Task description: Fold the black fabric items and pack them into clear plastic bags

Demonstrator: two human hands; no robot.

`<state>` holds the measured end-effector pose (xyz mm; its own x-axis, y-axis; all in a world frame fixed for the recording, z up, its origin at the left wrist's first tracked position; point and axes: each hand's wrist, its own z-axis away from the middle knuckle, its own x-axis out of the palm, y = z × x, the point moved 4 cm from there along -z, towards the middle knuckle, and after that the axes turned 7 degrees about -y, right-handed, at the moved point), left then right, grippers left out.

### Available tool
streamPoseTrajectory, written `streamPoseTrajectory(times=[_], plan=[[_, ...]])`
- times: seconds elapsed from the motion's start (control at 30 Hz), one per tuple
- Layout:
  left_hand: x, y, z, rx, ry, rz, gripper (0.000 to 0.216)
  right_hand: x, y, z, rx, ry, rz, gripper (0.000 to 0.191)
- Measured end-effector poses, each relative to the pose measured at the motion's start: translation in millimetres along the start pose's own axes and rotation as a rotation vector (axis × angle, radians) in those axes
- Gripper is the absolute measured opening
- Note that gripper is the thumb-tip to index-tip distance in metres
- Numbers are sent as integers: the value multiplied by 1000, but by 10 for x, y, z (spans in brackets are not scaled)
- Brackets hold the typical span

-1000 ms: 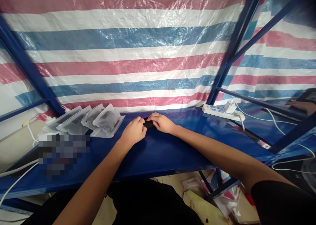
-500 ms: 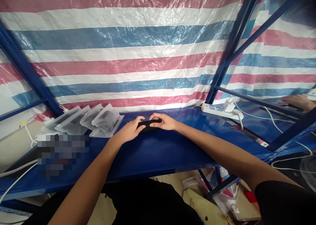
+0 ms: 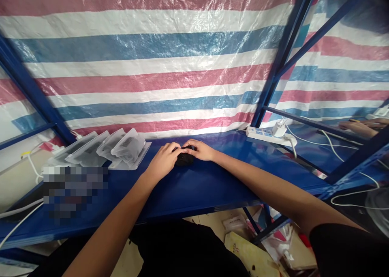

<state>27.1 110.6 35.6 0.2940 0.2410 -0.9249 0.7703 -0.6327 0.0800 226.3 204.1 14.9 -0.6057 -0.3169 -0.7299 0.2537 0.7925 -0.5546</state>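
Observation:
A small black, soft-looking item [image 3: 184,159], its exact kind not clear, is between my two hands on the blue table [image 3: 200,183]. My left hand [image 3: 165,158] grips its left side, with thumb and fingers drawn together at its top. On the right side my right hand [image 3: 200,149] has its fingers curled over the item's upper edge and its thumb in front. The fingertips of both hands almost meet, and they hide the item's top. Left of my left hand stand several frosted zip bags [image 3: 129,147] with dark contents.
A white power strip [image 3: 269,136] with plugs and cables lies at the back right. Blue metal posts [image 3: 270,82] frame the table before a striped tarp [image 3: 158,78]. Another person's hand [image 3: 361,127] shows at the far right. Boxes [image 3: 249,252] lie below.
My left hand has moved right, its fingers closing in toward my right hand. The black item, stretched out wide before, is now bunched up narrower and hangs lower between the hands.

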Motion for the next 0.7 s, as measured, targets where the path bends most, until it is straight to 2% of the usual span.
streamPoseTrajectory(times=[0.17, 0.27, 0.4, 0.53, 0.7], plan=[[5, -19, -30, -61, 22, 57, 33, 5, 36, -50, 41, -1, 99, 31], [36, -131, -34, -65, 5, 146, 33, -10, -1, -62, 76, 68, 115, 32], [92, -319, -54, -38, -16, 250, 35, -11, -68, -65, -26, 151, 137, 38], [125, -468, -104, -34, -18, 332, 37, 75, -69, -81, -199, 30, 43, 54], [172, -521, -104, -70, -65, 370, 42, 125, -2, -106, -216, -55, -15, 64]])
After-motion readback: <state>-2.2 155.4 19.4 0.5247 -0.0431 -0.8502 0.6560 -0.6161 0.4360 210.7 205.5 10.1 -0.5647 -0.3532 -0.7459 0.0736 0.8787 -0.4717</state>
